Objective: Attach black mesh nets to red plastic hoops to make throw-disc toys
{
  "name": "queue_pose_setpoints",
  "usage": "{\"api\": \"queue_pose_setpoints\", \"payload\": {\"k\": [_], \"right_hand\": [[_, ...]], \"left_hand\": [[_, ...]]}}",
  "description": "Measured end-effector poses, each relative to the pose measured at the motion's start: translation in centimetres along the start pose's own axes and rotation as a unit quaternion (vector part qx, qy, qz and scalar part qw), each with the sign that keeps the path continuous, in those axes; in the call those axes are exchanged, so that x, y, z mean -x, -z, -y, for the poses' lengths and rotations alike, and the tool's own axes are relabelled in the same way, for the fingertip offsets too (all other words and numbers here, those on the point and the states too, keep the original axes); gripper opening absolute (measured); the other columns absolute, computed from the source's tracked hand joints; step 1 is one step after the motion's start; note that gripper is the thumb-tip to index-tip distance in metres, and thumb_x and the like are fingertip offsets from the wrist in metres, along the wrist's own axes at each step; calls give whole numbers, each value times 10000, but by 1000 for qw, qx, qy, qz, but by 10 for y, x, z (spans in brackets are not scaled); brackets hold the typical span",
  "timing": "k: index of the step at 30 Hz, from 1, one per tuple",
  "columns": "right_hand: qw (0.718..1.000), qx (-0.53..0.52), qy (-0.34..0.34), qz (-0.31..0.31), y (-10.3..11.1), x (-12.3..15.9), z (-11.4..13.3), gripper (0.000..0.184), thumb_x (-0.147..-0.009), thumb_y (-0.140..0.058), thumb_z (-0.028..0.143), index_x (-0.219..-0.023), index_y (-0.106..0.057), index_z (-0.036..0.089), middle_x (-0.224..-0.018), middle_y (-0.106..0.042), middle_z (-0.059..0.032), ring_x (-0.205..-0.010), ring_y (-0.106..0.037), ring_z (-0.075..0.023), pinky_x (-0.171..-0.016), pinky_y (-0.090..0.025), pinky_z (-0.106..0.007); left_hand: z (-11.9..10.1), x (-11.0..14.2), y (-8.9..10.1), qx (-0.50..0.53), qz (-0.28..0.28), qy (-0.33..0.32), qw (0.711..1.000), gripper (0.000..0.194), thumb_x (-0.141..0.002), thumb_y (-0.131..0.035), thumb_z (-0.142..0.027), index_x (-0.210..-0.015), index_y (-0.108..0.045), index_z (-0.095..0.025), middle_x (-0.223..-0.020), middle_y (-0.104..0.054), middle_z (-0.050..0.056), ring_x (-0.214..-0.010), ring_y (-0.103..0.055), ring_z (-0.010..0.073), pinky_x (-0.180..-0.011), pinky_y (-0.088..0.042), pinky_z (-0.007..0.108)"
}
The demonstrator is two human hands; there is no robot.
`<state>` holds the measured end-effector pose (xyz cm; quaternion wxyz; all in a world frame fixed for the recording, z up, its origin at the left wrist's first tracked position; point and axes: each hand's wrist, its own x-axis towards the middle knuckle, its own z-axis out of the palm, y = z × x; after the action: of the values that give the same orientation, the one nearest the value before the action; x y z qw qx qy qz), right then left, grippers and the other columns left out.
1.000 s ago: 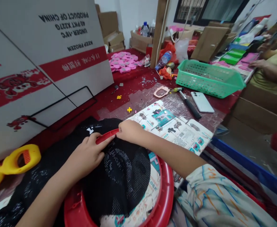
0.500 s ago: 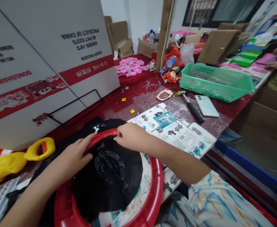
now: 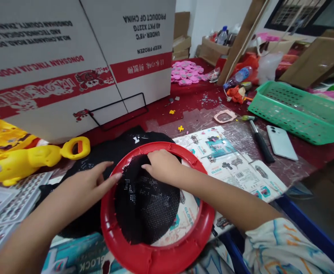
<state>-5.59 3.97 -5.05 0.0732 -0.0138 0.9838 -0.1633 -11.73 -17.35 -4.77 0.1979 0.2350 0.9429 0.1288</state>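
Note:
A red plastic ring (image 3: 158, 255) lies on the table in front of me, with black mesh netting (image 3: 144, 205) spread inside it and spilling out to the left. My left hand (image 3: 84, 182) rests flat on the netting at the ring's left rim, fingers stretched out. My right hand (image 3: 161, 165) presses on the netting near the ring's far rim, fingers curled and pinching the mesh.
A big white and red carton (image 3: 70, 57) stands behind. Yellow toy pieces (image 3: 30, 160) lie at left. Printed cards (image 3: 229, 163), a hammer (image 3: 260, 140), a white phone (image 3: 281, 142), a green basket (image 3: 301, 112) and pink parts (image 3: 186, 72) lie beyond.
The view has swung left. The netting has come off the ring's far rim and now sits inside it. My left hand slid from the far rim to the left rim.

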Motion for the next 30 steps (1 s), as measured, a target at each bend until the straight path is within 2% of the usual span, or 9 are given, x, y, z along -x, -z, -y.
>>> {"api": "queue_pose_setpoints", "payload": {"k": [2, 6, 9, 12, 14, 18, 22, 24, 30], "right_hand": [[1000, -4, 4, -9, -4, -6, 2, 389, -871, -544, 423, -1019, -649, 79, -1015, -673, -175, -1027, -582, -317, -818, -464, -386], [995, -94, -14, -39, -8, -9, 2, 489, -754, -648, 552, -1007, -644, 134, -1005, -676, -110, -953, -604, -256, -763, -467, -328], [973, -222, -11, -64, -5, -7, 0, 380, -681, -734, 503, -840, -658, 167, -835, -679, -33, -773, -612, -178, -666, -436, -269], [962, -259, 11, -85, -2, -4, 0, 273, -701, -741, 394, -649, -601, 165, -686, -623, 13, -674, -563, -131, -635, -399, -250], [951, -290, 8, -104, -1, -2, 1, 201, -712, -730, 296, -672, -583, 165, -707, -613, 20, -684, -552, -121, -636, -404, -243], [920, -386, 20, -74, 5, 3, 2, 111, -760, -637, 133, -856, -611, 184, -860, -658, 15, -784, -601, -109, -700, -450, -232], [945, -323, -1, -47, 10, 1, 1, 67, -774, -680, 257, -783, -665, 192, -766, -678, 29, -709, -610, -107, -647, -447, -225], [958, -283, -1, -52, 11, -2, -1, 88, -803, -653, 254, -742, -675, 194, -713, -677, 35, -665, -607, -103, -628, -446, -226], [967, -204, 57, -141, 4, -12, -5, 116, -833, -585, 142, -862, -684, 194, -862, -714, 2, -797, -647, -130, -748, -484, -258]], "left_hand": [[-1, -21, 5, 63, -31, 4, 998, 704, -801, -381, -668, -1293, -468, -172, -897, -687, 84, -825, -649, 296, -693, -476, 363], [-4, -56, 0, 204, 3, -45, 978, 686, -764, -485, -614, -1264, -488, -144, -973, -681, 90, -856, -645, 277, -718, -494, 353], [-7, -62, -6, 231, 11, -70, 970, 513, -782, -496, -515, -1141, -591, -162, -940, -688, 63, -865, -639, 259, -750, -486, 335], [-9, -55, -5, 275, 20, -76, 958, 406, -812, -459, -466, -1048, -635, -186, -901, -685, 41, -828, -633, 241, -732, -486, 325], [-12, -49, -3, 372, 43, -64, 925, 410, -808, -494, -457, -1102, -600, -192, -930, -679, 44, -803, -633, 227, -692, -495, 315], [-19, -48, -8, 579, 54, -26, 813, 504, -757, -614, -343, -1226, -466, -233, -1001, -659, 31, -778, -640, 183, -666, -497, 279], [-17, -59, -25, 630, 47, -48, 774, 229, -783, -578, -280, -1000, -533, -226, -865, -639, -19, -758, -616, 146, -694, -467, 248], [-11, -65, -31, 624, 60, -78, 775, 100, -810, -536, -279, -891, -542, -221, -844, -615, -24, -783, -590, 145, -710, -443, 248], [0, -67, -35, 494, 64, -166, 851, 57, -806, -522, -228, -863, -524, -234, -797, -524, -25, -886, -505, 181, -700, -383, 265]]}}
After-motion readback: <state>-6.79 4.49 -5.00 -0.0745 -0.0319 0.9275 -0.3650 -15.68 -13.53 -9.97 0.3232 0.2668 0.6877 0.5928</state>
